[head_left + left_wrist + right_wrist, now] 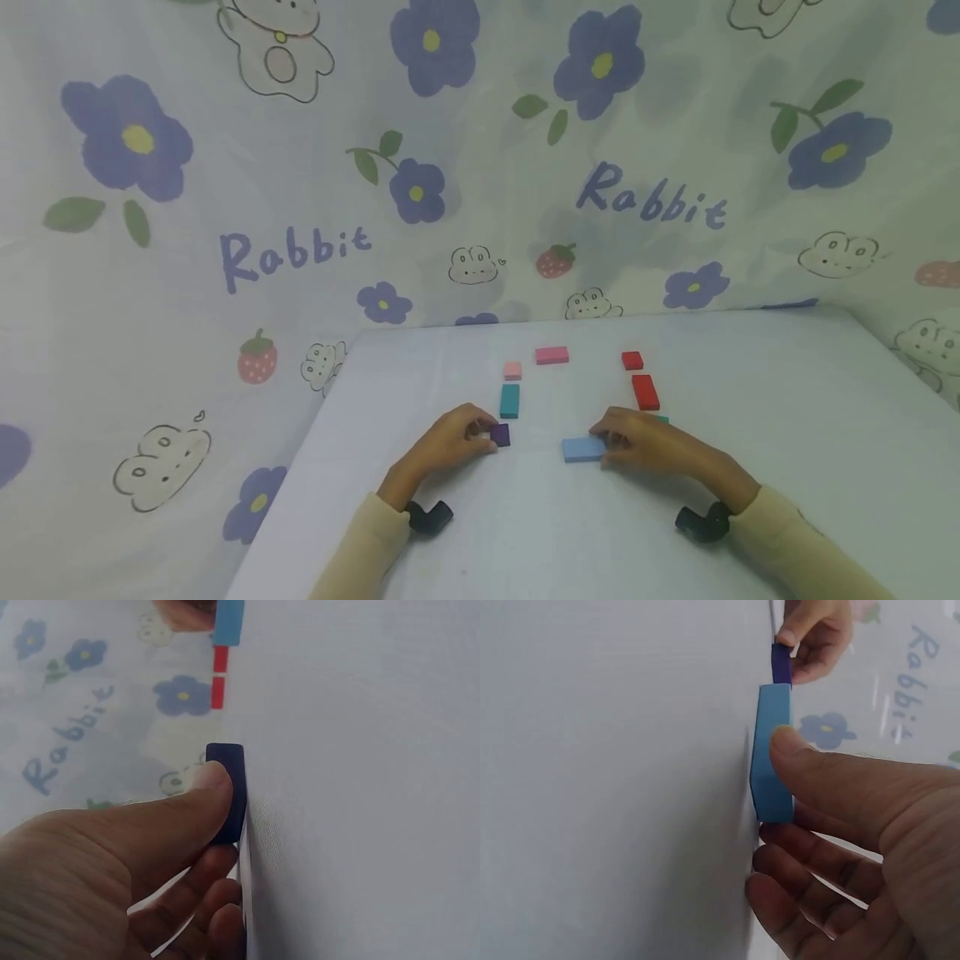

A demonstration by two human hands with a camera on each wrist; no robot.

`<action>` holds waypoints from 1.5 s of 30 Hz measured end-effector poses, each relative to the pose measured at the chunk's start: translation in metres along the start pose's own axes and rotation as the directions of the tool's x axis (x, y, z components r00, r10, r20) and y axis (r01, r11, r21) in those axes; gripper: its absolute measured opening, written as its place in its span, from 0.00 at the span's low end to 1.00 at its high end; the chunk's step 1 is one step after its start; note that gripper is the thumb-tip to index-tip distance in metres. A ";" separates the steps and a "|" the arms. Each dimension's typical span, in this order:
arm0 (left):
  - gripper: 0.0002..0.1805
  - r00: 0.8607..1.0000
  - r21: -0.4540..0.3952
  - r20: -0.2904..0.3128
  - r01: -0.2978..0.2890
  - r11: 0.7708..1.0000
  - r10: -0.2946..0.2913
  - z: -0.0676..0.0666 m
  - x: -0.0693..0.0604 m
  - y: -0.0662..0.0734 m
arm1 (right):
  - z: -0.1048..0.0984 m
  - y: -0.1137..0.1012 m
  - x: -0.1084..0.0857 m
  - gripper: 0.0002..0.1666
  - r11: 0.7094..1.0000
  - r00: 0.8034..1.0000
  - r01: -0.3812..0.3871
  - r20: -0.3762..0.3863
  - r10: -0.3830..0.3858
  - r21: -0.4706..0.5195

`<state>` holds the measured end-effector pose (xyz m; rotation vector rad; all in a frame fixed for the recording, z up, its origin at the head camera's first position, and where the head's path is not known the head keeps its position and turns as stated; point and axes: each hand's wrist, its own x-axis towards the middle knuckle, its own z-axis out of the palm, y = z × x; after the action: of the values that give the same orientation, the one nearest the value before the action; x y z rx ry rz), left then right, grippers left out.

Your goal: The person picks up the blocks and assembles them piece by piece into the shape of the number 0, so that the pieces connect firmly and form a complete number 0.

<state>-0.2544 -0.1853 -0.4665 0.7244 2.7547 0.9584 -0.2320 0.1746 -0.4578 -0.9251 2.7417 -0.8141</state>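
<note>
Rabbit-print cloth (495, 150) fills our background, purple flowers and lettering all over it, and below it we have a white tabletop (480, 542) with small coloured blocks scattered in a loose ring. And look at the near side, where both hands are at work together! Left hand (450, 435): thumb and fingers pinching the purple block (500, 436). Right hand (637, 442): thumb on the face of the light blue block (582, 451), fingertips behind its right end, the spare fingers loosely bent. A gap lies between the two blocks, and we cannot tell whether either is lifted a touch or resting on the white.

Our reading of the step: two pieces being positioned at once, though whether coming up or going down we can't call. What the next move wants, we'd judge, is a light, even pinch and a level piece.

Now the traffic! A teal block (510, 402) stands just beyond the purple one, easily nudged, with a pale pink block (513, 371) and a pink block (552, 356) further back. Over on the right we've a small red block (632, 361), a longer red block (646, 392), and a second teal piece (661, 419) mostly hidden by the right hand, so knuckles beware.
</note>
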 end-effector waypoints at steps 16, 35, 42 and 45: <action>0.20 0.998 -0.060 -0.069 0.001 0.998 -0.005 0.006 0.001 0.016 | 0.009 -0.008 -0.001 0.20 0.998 0.998 0.006 -0.066 -0.010 -0.061; 0.18 0.996 -0.052 -0.072 0.042 0.998 -0.045 0.049 0.002 0.045 | 0.017 -0.014 -0.003 0.18 0.999 0.996 0.031 0.082 -0.033 0.024; 0.17 0.995 -0.053 -0.093 0.020 0.998 -0.025 0.054 0.001 0.044 | 0.017 -0.014 -0.003 0.20 0.999 0.996 0.036 0.081 -0.036 0.000; 0.17 0.995 -0.057 -0.103 0.008 0.998 -0.014 0.056 0.001 0.043 | 0.017 -0.013 -0.003 0.21 0.999 0.996 0.049 0.072 -0.048 -0.004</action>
<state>-0.2228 -0.1247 -0.4841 0.6686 2.8035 1.0968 -0.2180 0.1599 -0.4648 -1.0059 2.6712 -0.7648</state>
